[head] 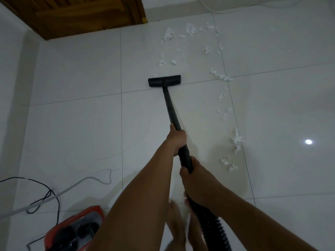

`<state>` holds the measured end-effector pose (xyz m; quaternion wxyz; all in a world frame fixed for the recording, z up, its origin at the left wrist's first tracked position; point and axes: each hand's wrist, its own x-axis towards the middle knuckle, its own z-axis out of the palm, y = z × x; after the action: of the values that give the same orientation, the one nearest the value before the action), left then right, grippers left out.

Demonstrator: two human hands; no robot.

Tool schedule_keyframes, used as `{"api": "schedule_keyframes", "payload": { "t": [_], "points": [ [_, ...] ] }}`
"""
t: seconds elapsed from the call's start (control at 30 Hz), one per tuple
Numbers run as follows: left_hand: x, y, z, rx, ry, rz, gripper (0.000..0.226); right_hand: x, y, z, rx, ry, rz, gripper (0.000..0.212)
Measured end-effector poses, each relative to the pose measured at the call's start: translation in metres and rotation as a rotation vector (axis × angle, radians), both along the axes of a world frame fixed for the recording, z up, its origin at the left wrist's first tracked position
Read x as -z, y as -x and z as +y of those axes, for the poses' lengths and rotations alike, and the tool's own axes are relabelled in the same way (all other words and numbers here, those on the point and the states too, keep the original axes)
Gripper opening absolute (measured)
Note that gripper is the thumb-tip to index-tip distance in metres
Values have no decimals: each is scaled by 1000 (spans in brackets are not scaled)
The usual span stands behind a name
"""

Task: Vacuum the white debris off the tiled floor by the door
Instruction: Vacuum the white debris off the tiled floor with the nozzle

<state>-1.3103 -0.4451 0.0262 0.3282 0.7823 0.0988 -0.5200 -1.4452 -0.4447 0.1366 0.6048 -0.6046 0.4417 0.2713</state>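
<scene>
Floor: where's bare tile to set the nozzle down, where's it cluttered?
Bare floor left of the nozzle, between the door and the cords; also right of the debris trail. Crowded: debris ahead and right of the nozzle, cords and red vacuum body at lower left.

Bare floor (81,124) lies open left of the wand (171,113) and ahead of the nozzle (164,80). The wooden door (87,15) bounds the far left. Cables (72,186) and the red vacuum body (76,230) crowd the near left, and debris (236,140) strews the right.
</scene>
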Motion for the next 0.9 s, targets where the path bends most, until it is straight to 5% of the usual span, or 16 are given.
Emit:
{"api": "schedule_keyframes", "payload": {
  "t": [0.9],
  "points": [
    [7, -195, -31, 186, -9, -34, 69, 1, -197, -11, 175, 39, 43, 39]
  ]
}}
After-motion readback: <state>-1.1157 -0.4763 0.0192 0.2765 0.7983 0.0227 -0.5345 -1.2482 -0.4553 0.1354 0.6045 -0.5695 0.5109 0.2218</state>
